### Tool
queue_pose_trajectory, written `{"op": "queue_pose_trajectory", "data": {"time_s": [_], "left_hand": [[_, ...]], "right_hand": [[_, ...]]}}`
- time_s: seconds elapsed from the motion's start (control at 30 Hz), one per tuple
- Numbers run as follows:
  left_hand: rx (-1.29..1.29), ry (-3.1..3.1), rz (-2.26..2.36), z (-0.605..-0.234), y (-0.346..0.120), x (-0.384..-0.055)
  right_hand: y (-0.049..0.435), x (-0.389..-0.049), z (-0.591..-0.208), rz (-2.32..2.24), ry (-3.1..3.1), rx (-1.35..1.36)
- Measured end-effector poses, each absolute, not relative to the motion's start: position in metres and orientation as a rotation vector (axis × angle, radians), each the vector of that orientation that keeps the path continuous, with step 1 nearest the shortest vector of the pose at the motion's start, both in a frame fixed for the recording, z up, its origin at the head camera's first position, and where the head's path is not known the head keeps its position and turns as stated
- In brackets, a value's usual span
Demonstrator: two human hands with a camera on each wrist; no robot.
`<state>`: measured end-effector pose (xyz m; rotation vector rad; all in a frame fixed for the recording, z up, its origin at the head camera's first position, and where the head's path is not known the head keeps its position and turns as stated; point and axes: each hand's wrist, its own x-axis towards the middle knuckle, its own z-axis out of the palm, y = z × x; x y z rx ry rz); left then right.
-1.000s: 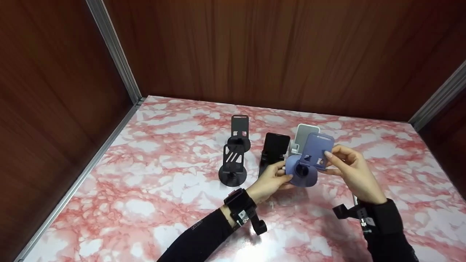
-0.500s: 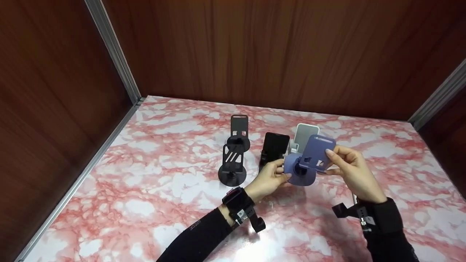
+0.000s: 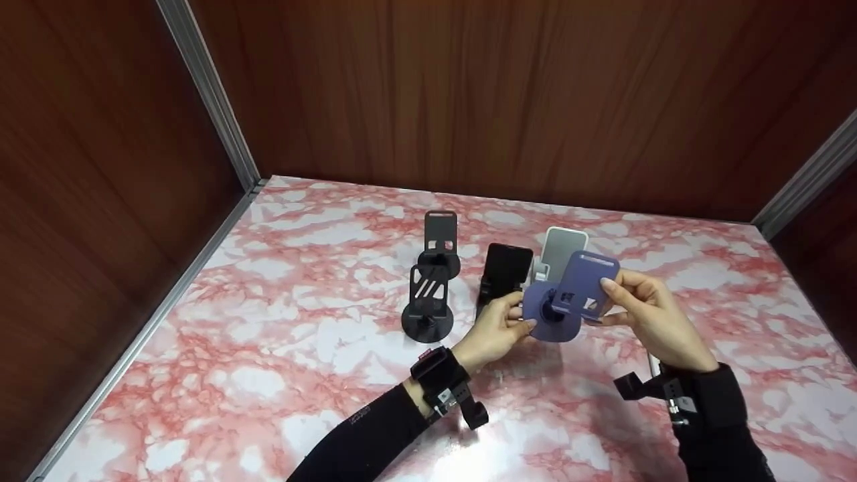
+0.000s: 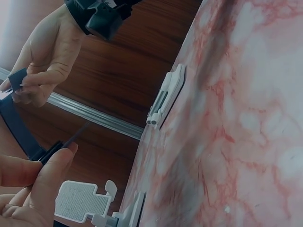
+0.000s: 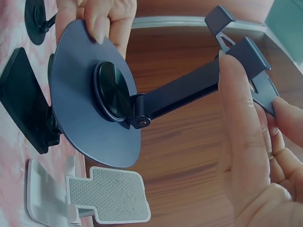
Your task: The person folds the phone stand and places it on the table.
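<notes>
Both hands hold a purple-blue phone stand (image 3: 589,284) above the table. My left hand (image 3: 492,331) pinches the edge of its base plate (image 5: 90,137), thumb on the upper face. With thumb and fingers, my right hand (image 3: 659,318) grips the side of the slotted holder plate. From the right wrist, the hinged arm (image 5: 182,92) shows extended between base and holder. Behind the held stand are a black phone stand (image 3: 509,268) and a white phone stand (image 3: 564,251) with a grey pad, both partly hidden.
Two dark round-based phone stands, a nearer one (image 3: 428,301) and a farther one (image 3: 440,231), stand left of the hands. A folded white stand (image 4: 165,97) lies on the marbled table (image 3: 268,335). Wood-grain walls (image 3: 502,100) with metal edging enclose the table.
The purple-blue holder plate has tilted and shifted slightly right and down with my right hand. My left hand and the base have moved a little left.
</notes>
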<state>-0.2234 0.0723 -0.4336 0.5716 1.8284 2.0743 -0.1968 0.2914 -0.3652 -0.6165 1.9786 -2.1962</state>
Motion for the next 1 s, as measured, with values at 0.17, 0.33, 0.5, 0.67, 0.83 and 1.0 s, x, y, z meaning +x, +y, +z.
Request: {"op": "queue_pose_trajectory", "data": {"time_s": [0.17,0.33,0.5,0.67,0.83,1.0], "left_hand": [[0.640,1.887,2.068,-0.432,0.069,-0.226],[0.711,1.947,2.065,-0.431,0.067,-0.228],[0.824,2.116,2.000,-0.429,0.066,-0.229],[0.910,2.262,1.924,-0.425,0.064,-0.229],[1.053,2.434,1.826,-0.423,0.061,-0.229],[1.198,2.598,1.733,-0.421,0.058,-0.229]], "right_hand": [[0.291,-0.196,-0.365,-2.197,1.877,-0.658],[0.293,-0.198,-0.366,-2.162,1.762,-0.745],[0.296,-0.198,-0.367,-2.131,1.653,-0.763],[0.299,-0.199,-0.367,-2.091,1.558,-0.813],[0.301,-0.201,-0.369,-2.053,1.465,-0.833],[0.302,-0.203,-0.373,-2.031,1.376,-0.801]]}}
